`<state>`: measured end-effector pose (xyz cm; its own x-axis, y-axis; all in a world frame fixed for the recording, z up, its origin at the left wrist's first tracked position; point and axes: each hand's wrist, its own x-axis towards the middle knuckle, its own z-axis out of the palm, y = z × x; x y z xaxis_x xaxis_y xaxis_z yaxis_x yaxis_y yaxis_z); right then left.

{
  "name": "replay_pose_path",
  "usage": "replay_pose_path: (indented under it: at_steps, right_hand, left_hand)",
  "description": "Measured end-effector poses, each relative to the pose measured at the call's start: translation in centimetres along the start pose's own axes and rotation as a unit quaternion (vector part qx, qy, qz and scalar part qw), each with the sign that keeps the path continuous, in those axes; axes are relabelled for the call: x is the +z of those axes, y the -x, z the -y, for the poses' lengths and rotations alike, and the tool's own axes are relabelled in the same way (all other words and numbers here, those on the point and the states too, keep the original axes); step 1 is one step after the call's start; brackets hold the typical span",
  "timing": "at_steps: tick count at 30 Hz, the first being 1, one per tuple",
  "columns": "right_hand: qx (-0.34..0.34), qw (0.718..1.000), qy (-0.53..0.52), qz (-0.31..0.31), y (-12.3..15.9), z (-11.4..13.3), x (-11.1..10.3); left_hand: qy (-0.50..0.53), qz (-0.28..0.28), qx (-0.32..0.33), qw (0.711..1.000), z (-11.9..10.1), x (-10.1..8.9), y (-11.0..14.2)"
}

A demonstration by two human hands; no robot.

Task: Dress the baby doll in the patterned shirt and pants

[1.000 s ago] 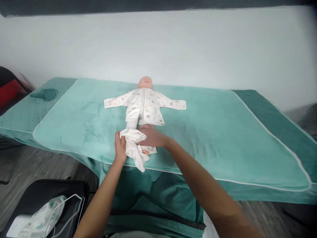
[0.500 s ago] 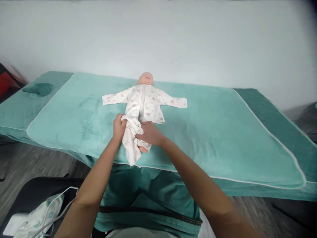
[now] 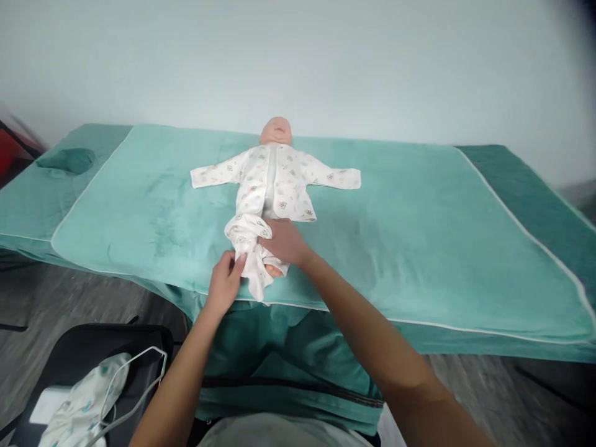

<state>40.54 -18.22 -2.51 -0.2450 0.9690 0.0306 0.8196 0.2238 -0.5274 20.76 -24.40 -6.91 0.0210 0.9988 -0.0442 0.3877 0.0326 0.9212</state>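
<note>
So the left hand (image 3: 224, 284) has slid down from the top of the bunched pants (image 3: 254, 264) to their side, lower middle of the frame; can't tell if it's actually pinching. Right hand (image 3: 285, 241) has hold of the bunch. I'd ease the cloth along evenly, no yanking. Bunch looks rounder than before; doll (image 3: 276, 131), upper middle, still flat.
</note>
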Motion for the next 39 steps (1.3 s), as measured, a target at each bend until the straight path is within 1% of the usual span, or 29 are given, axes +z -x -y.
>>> replay_pose_path:
  at_steps: [1,3,7,10,12,15,17,19,21,22,24,25,27,29,31,32,33,35,37,39]
  right_hand:
    - [0.0,1.0,-0.001,-0.003,0.0,0.0,0.0]
    - [-0.001,1.0,-0.005,-0.003,0.1,0.0,0.0]
    - [-0.009,0.999,-0.035,-0.001,0.4,0.2,-0.4]
    - [-0.004,0.997,-0.078,-0.011,0.7,0.3,-0.6]
    - [0.003,0.994,-0.104,-0.017,0.8,0.2,-0.6]
    - [0.008,0.99,-0.136,-0.022,0.9,0.0,-0.4]
    - [0.01,0.987,-0.158,-0.026,1.0,-0.4,-0.2]
    - [0.018,0.984,-0.176,-0.033,1.0,-0.7,0.0]
    - [0.03,0.982,-0.182,-0.041,1.0,-0.9,0.1]
    - [0.034,0.982,-0.182,-0.045,1.0,-0.9,0.2]
    - [0.033,0.981,-0.187,-0.048,1.0,-0.9,0.2]
    - [0.03,0.979,-0.193,-0.05,1.0,-0.9,0.3]
    - [0.026,0.976,-0.21,-0.056,1.0,-0.8,0.3]
    - [0.026,0.975,-0.213,-0.061,1.0,-0.8,0.2]
    - [0.02,0.977,-0.203,-0.054,0.9,-0.8,0.1]
    - [0.011,0.979,-0.197,-0.045,0.9,-0.8,0.0]
    - [0.0,0.981,-0.191,-0.036,0.9,-0.8,-0.2]
    - [-0.019,0.985,-0.172,-0.018,0.9,-0.8,-0.4]
    - [-0.018,0.99,-0.142,-0.012,0.8,-0.7,-0.5]
    - [0.0,0.995,-0.102,-0.01,0.8,-0.5,-0.5]
  left_hand:
    - [-0.01,0.009,0.004,1.0,-0.1,0.1,0.1]
    - [-0.03,-0.009,0.026,0.999,-0.2,0.4,-0.6]
    - [-0.056,-0.051,0.078,0.994,-0.1,0.7,-4.1]
    - [-0.069,-0.077,0.09,0.991,-0.4,0.9,-6.7]
    - [-0.073,-0.095,0.096,0.988,-0.7,1.1,-7.7]
    - [-0.072,-0.122,0.101,0.985,-0.9,1.5,-7.8]
    - [-0.061,-0.131,0.093,0.985,-0.9,1.6,-7.1]
    - [-0.032,-0.129,0.075,0.988,-0.6,1.6,-5.8]
    - [0.029,-0.102,0.037,0.994,-0.3,1.3,-4.2]
    - [0.074,-0.076,0.008,0.994,-0.1,1.0,-3.3]
    - [0.167,-0.003,-0.047,0.985,0.4,0.3,-1.6]
    - [0.199,0.034,-0.064,0.977,0.6,-0.1,-0.9]
    - [0.22,0.084,-0.072,0.969,0.9,-0.6,0.0]
    - [0.184,0.111,-0.07,0.974,0.9,-0.8,-0.2]
    - [0.099,0.13,-0.067,0.984,0.5,-0.8,-1.4]
    - [0.043,0.131,-0.054,0.989,0.2,-0.8,-2.3]
    - [-0.011,0.123,-0.031,0.992,-0.2,-0.8,-3.3]
    - [-0.089,0.079,0.035,0.992,-0.9,-1.1,-5.4]
    - [-0.115,0.033,0.081,0.99,-1.5,-1.5,-7.0]
    - [-0.1,-0.003,0.075,0.992,-1.5,-1.7,-7.9]
